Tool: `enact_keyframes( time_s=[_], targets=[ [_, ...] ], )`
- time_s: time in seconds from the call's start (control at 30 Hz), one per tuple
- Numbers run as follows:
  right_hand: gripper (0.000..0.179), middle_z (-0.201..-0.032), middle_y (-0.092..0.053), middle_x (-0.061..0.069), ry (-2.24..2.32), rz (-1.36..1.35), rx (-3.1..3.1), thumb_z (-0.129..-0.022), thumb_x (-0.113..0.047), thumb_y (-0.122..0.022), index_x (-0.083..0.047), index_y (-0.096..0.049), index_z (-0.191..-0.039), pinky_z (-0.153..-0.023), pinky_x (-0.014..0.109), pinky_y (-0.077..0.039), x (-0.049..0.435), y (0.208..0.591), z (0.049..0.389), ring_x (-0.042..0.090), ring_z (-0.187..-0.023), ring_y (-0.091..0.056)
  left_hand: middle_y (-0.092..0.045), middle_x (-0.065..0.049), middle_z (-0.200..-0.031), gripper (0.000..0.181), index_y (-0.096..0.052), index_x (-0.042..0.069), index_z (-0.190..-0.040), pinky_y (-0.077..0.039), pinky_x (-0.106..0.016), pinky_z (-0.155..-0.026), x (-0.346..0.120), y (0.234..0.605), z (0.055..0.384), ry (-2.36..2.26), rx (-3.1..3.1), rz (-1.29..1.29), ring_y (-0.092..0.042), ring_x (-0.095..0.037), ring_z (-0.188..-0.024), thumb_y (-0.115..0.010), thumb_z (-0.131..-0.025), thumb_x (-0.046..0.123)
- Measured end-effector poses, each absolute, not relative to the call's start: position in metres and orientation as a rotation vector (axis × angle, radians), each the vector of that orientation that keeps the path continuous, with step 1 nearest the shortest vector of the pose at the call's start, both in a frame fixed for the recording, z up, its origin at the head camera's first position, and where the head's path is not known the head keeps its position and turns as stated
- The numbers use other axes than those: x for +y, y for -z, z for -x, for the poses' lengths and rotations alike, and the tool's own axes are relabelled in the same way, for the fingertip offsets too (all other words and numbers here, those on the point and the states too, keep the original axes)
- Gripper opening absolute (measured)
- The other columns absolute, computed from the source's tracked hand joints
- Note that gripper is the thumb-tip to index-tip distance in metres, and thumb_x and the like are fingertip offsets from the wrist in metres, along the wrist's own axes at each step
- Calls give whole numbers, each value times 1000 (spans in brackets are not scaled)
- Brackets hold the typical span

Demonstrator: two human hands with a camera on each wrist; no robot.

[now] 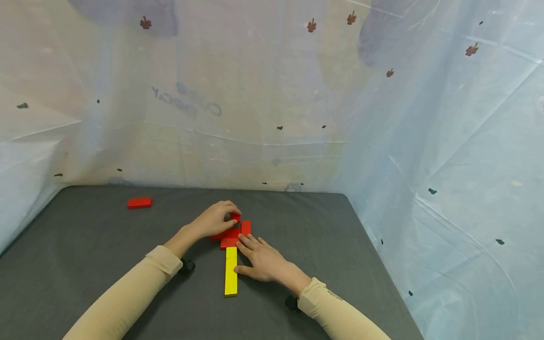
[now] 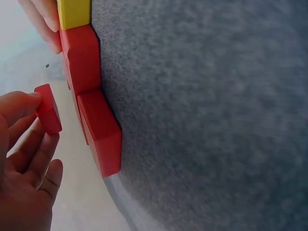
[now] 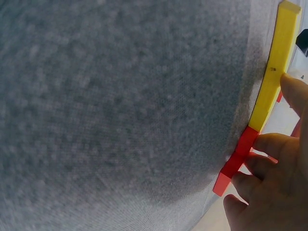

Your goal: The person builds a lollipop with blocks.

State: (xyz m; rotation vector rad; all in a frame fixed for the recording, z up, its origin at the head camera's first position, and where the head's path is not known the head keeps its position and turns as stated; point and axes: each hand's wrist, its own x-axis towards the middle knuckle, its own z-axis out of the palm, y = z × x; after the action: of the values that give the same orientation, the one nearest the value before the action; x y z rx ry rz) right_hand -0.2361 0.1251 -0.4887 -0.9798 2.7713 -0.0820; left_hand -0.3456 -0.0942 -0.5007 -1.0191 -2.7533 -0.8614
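Observation:
My left hand [image 1: 214, 220] pinches a small red block [image 2: 48, 109] between thumb and fingers, above a group of red blocks [image 1: 229, 243] lying on the table. A long yellow strip of blocks [image 1: 231, 276] runs from that group toward me. With its fingers spread and fairly straight, my right hand [image 1: 264, 261] rests along the right side of the arrangement. Its thumb touches the yellow strip, and its fingertips are at the red blocks. Another red block [image 1: 246, 227] sticks out on the far right of the group. My left hand hides part of the group's left side.
A lone red block [image 1: 140, 203] lies toward the far left of the dark grey table [image 1: 331, 236]. Pale printed sheeting [image 1: 238, 160] hangs behind the table's far edge and along its right side. Each wrist wears a small black device.

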Motion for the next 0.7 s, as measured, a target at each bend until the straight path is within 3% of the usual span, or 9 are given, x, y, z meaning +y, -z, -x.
enact_keyframes(
  time_s=[0.7],
  targets=[
    [76,-171,-25,3,73,972,2778,-104,-57,-54,-14,-34,-164,-127,46,-23,125,487,234,23,-158,-22,-67,-9,-123,25,-73,7,-122,-54,-49,-101,-86,506,347,883,-2907,1026,-63,-29,-112,-74,-98,13]
  ],
)
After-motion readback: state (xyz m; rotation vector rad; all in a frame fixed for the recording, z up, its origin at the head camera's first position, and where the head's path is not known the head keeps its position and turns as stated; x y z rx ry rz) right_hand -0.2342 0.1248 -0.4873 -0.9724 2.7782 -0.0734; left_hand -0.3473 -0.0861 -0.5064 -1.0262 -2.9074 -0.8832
